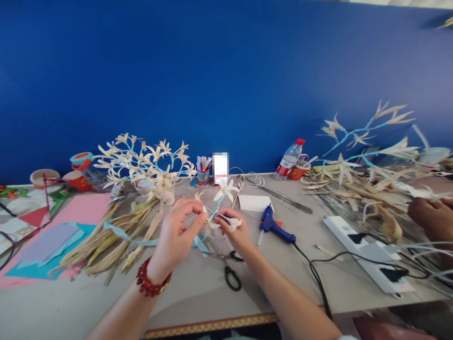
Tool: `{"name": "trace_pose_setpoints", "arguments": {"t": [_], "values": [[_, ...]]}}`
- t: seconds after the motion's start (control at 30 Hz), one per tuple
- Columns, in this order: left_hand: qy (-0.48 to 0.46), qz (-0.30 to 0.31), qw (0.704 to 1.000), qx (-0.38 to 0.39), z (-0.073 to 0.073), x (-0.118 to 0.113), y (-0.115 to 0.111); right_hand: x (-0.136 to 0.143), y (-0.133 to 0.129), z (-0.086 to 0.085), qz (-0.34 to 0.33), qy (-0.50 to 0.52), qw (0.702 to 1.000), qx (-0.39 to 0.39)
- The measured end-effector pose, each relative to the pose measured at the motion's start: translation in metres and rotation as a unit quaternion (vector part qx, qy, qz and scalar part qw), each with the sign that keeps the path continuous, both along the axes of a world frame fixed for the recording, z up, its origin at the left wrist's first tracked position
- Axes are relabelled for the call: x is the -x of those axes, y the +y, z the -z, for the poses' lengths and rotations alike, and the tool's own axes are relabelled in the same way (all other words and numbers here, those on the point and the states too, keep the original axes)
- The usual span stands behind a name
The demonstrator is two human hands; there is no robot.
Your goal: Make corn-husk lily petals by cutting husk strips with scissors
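My left hand [182,229], with a red beaded bracelet [150,279] at the wrist, pinches at a pale flower near the middle of the table. Beside it my right hand [233,229] has its fingers closed on the blue-wrapped stem [217,208] of a small flower sprig. White husk-like petals [227,190] spread at the sprig's top, and another pale bloom [235,224] rests by my right fingers. A light blue ribbon [134,240] runs left behind my left hand. Black-handled scissors [232,278] lie below my hands.
A blue glue gun [278,226] lies right of my hands, its cord running to a white power strip [368,255]. Dried husks [116,231] and a flower bunch [148,165] are left. Another person's hand [430,217] is far right, near more husks. A bottle [290,159] stands behind.
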State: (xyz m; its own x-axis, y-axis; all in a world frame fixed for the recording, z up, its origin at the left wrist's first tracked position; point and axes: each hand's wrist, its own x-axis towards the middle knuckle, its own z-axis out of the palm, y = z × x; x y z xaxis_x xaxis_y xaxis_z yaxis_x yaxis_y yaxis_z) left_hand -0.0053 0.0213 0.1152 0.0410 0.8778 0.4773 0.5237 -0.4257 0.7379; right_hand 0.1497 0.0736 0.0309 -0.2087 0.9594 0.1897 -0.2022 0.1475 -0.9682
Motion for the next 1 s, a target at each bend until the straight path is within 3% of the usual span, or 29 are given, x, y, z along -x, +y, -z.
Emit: {"name": "trace_pose_setpoints", "arguments": {"t": [0.43, 1.0], "values": [[-0.016, 0.013, 0.999, -0.032, -0.006, -0.001, -0.007, -0.002, 0.001, 0.011, -0.018, 0.005, 1.0, -0.019], [0.009, 0.003, 0.998, -0.054, -0.003, 0.0, -0.007, 0.004, 0.002, 0.017, -0.017, 0.06, 0.997, 0.042]]}}
